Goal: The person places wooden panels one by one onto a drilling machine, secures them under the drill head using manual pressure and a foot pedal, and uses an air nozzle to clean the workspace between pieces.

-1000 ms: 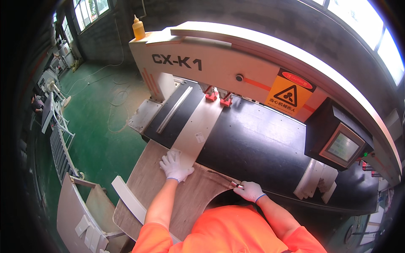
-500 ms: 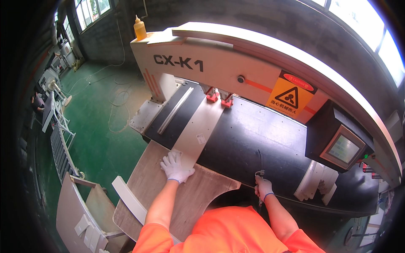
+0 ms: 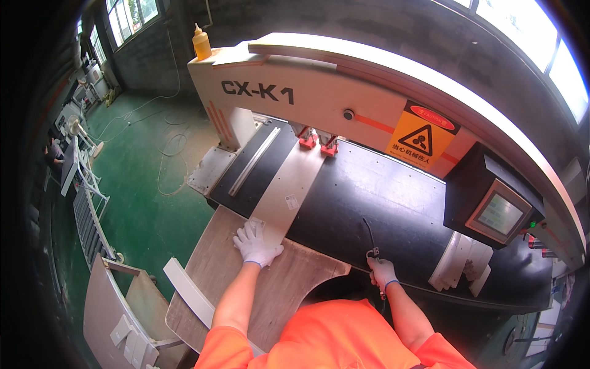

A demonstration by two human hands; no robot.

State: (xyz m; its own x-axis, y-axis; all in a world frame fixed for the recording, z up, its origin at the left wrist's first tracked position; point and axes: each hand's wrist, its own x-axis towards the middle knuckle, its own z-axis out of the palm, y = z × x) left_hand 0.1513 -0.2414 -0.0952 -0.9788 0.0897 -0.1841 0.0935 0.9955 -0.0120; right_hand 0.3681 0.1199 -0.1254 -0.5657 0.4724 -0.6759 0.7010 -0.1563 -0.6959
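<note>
My left hand [image 3: 257, 247], in a white glove, lies flat with fingers spread on the near end of a long pale board [image 3: 281, 195]. The board runs away from me across the machine's black bed [image 3: 369, 197], its far end under two red pressing feet [image 3: 318, 145]. A small white label [image 3: 291, 202] sits on the board. Closed round an air blow gun [image 3: 372, 251] is my gloved right hand [image 3: 382, 272], at the front edge of the bed. The gun's thin dark nozzle points away over the bed; my fingers partly hide its body.
A wood-grain side table [image 3: 246, 289] with a narrow white strip [image 3: 187, 294] adjoins the bed. Offcut panels [image 3: 464, 264] lie at right below a control screen [image 3: 499, 212]. A metal rail [image 3: 255, 161] lies left of the board. A cart with panels [image 3: 117, 313] stands at lower left.
The blow gun's nozzle has swung to the left, and my right hand has shifted slightly left. My left hand stays on the board.
</note>
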